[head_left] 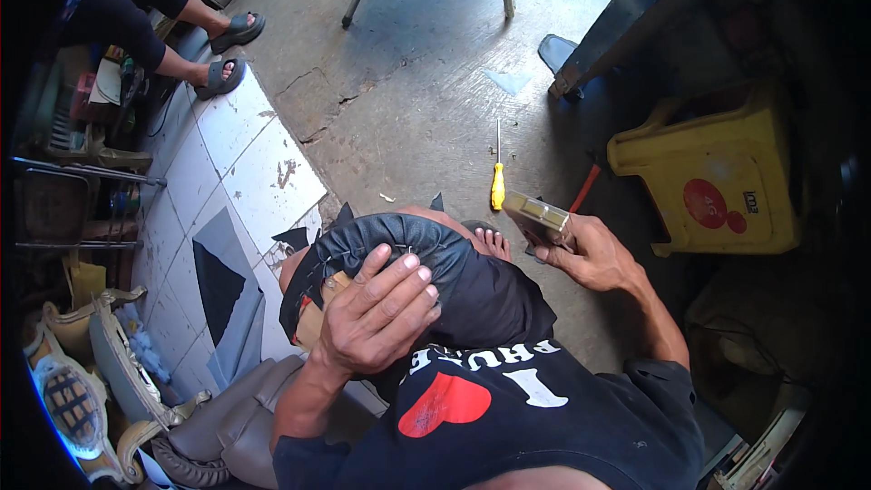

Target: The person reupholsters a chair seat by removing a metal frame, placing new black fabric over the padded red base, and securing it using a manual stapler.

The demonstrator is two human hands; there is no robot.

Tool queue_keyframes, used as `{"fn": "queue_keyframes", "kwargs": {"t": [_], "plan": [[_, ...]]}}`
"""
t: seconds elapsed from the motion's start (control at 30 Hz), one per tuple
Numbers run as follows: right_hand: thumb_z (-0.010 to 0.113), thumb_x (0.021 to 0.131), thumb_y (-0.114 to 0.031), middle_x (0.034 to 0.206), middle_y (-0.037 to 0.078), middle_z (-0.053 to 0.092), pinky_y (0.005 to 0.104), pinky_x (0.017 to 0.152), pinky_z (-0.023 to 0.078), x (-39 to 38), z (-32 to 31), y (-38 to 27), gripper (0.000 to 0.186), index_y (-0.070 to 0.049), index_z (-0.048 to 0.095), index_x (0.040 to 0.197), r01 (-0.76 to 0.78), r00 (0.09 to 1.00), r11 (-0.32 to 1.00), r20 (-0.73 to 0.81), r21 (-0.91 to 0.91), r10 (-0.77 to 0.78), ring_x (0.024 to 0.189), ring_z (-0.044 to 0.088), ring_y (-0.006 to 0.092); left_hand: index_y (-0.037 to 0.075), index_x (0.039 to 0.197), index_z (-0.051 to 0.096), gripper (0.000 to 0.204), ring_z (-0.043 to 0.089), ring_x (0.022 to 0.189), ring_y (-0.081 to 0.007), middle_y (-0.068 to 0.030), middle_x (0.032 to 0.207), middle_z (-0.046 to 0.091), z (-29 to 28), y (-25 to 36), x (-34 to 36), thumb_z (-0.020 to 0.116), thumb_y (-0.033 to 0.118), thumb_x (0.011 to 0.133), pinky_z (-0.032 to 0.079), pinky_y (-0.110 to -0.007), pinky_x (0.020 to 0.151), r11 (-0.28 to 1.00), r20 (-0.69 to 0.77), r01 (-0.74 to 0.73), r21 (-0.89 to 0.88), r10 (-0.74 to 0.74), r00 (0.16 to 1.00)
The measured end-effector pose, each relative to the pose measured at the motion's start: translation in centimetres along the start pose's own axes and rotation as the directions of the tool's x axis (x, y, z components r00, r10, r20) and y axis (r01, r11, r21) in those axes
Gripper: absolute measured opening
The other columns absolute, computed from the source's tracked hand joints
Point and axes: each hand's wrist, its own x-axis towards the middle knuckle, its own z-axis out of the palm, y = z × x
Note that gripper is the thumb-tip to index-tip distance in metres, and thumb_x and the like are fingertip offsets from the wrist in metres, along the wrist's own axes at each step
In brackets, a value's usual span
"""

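A rounded piece covered in black leather rests on my lap, its cover gathered in folds along the rim. Small bright staple-like marks show near that rim, and bare wood shows at its left. Across the leather lies my left hand, palm down with its fingers stretched out; the thumb is hard to make out. Off to the right, my right hand is closed around a boxy metal tool that looks like a staple gun. The tool is held apart from the leather piece.
Ahead on the concrete lie a yellow-handled screwdriver and a red-handled tool. A yellow plastic stool stands right. Grey and black offcuts lie on white tiles at left, near an ornate frame. Another person's sandalled feet are far left.
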Motion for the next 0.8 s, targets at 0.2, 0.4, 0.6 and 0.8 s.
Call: {"fn": "queue_keyframes", "kwargs": {"t": [0.2,0.4,0.6,0.8], "plan": [[0.081,0.090,-0.028,0.080,0.013,0.063,0.0445,0.068,0.050,0.2,-2.1,-5.4,0.033,-0.003,0.067,0.108,0.286,0.943,0.953,0.207,-0.102,-0.261,0.075,0.066,0.0337,0.001,0.103,0.076,0.025,0.068,0.122,-0.0309,-0.0132,0.115,0.075,0.1,-0.3,-0.1,0.084,0.013,0.083,0.053,-0.053,0.112,0.999,-0.004,0.038,-0.011,-0.038,0.999],[0.080,0.091,-0.036,0.088,0.017,0.069,0.0481,0.073,0.053,-0.2,-1.9,-5.9,0.044,0.000,0.066,0.113,0.329,0.925,0.921,0.269,-0.211,-0.269,0.082,0.070,0.0403,0.010,0.127,0.067,0.045,0.045,0.150,-0.0264,-0.0062,0.150,0.059,-1.4,2.3,-0.5,0.075,0.032,0.089,0.019,-0.072,0.125,0.973,0.292,0.176,0.151,-0.214,0.932],[0.078,0.089,-0.036,0.095,0.022,0.072,0.0493,0.072,0.059,0.7,-2.1,-9.0,0.046,0.003,0.063,0.109,0.433,0.878,0.815,0.386,-0.385,-0.285,0.085,0.073,0.0430,0.010,0.117,0.071,0.031,0.050,0.146,-0.0249,-0.0049,0.144,0.063,-0.3,2.0,-3.2,0.072,0.019,0.087,0.025,-0.069,0.124,0.979,0.182,0.109,0.172,-0.141,0.973],[0.078,0.086,-0.034,0.093,0.024,0.072,0.0502,0.070,0.060,0.7,-1.0,-10.1,0.044,0.002,0.062,0.105,0.457,0.864,0.717,0.453,-0.527,-0.218,0.081,0.075,0.0423,0.012,0.109,0.073,0.021,0.052,0.144,-0.0239,-0.0022,0.142,0.065,0.5,1.6,-3.7,0.069,0.021,0.090,0.027,-0.068,0.124,0.977,0.154,0.061,0.205,-0.093,0.984]]}}
